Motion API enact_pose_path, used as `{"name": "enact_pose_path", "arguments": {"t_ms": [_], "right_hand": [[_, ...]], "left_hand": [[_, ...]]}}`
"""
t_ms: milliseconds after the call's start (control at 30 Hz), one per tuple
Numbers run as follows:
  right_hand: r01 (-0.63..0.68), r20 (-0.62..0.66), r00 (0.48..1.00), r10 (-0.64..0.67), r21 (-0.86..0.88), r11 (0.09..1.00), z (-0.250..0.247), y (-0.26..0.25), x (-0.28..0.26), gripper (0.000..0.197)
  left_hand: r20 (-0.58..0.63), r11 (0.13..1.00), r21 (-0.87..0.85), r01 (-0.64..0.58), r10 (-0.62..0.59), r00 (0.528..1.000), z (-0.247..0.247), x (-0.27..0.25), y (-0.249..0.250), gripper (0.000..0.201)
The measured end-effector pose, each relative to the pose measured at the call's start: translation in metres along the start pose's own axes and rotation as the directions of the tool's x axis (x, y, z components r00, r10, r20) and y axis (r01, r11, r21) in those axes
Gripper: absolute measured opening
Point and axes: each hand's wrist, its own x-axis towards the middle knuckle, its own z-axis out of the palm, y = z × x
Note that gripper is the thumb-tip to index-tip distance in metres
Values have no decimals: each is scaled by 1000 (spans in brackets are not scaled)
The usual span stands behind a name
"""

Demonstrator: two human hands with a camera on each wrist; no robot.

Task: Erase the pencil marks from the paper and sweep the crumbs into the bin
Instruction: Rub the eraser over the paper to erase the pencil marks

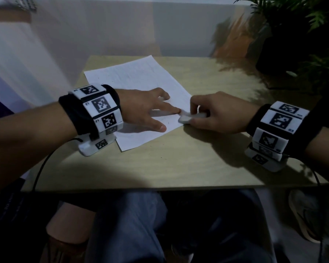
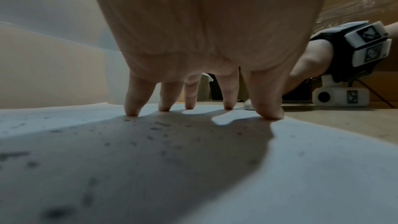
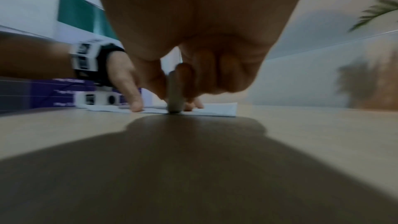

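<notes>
Hands flank paper's (image 1: 141, 80) edge, right (image 1: 215, 112) pinching eraser (image 1: 186, 118).

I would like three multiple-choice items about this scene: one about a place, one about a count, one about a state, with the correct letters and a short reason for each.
1. Where does the eraser touch down?
A. at the paper's right edge
B. on the plant
C. at the table's front edge

2. How many sheets of paper lie on the table?
A. one
B. two
C. three

3. How is the left hand placed?
A. closed in a fist
B. fingers spread, tips pressing on the paper
C. lifted off the table

Answers:
1 A, the right hand pinches the eraser with its tip at that edge.
2 A, the head view shows a single white sheet.
3 B, the left wrist view shows the fingertips on the sheet.
</notes>
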Motion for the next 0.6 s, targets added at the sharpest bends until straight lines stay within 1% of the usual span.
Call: {"name": "enact_pose_path", "arguments": {"t_ms": [33, 67, 133, 167, 200, 233, 300, 333, 367, 400, 467, 500, 533, 600], "right_hand": [[0, 31, 1000, 0, 20, 1000, -1, -2, -1, 38], [-26, 27, 999, 26, 16, 1000, -2, 0, -1, 39], [-116, -58, 992, 112, -58, 992, -3, 9, 4, 43], [-142, -115, 985, 129, -108, 984, -3, 13, 6, 45], [-129, -145, 983, 110, -132, 983, -2, 13, 6, 46], [-83, -130, 989, 67, -119, 989, -1, 10, 3, 46], [10, -22, 1000, -11, -28, 1000, 0, 1, -4, 42], [14, 29, 999, -15, 15, 1000, -1, 0, -6, 40], [-4, 39, 999, 2, 35, 999, -2, 2, -5, 41], [-36, 8, 999, 36, 30, 999, -3, 7, -3, 42], [-115, -98, 989, 111, -44, 992, -4, 18, 3, 44], [-126, -136, 984, 114, -85, 988, -3, 20, 3, 45], [-99, -141, 986, 85, -97, 990, -1, 18, 2, 45], [-14, -56, 998, 12, -47, 999, 1, 10, -3, 42]], "left_hand": [[3, 1000, 6, -1, 1, 1000, 0, 0, 0, 69], [5, 1000, 9, -2, 2, 1000, 1, 0, 0, 69], [8, 1000, 9, -2, 2, 1000, 1, 0, 1, 71], [14, 1000, 9, -1, 1, 1000, 1, 0, 1, 75], [22, 1000, 9, 2, -3, 1000, 0, 0, 2, 81], [26, 1000, 7, 6, -7, 1000, 0, -1, 2, 85], [15, 1000, -9, 3, -3, 1000, 0, -1, 2, 82], [9, 1000, -20, -3, 4, 1000, 0, 0, 2, 79], [7, 1000, -29, -11, 11, 1000, 1, 0, 1, 78], [13, 999, -33, -19, 19, 1000, 1, 0, 0, 78], [41, 999, -36, -29, 30, 999, 0, 0, 0, 77], [58, 999, -29, -32, 34, 998, 0, 0, 0, 76], [72, 999, -12, -36, 37, 997, 0, 1, -1, 75], [92, 999, 14, -47, 45, 995, 1, 2, -2, 72]]}}
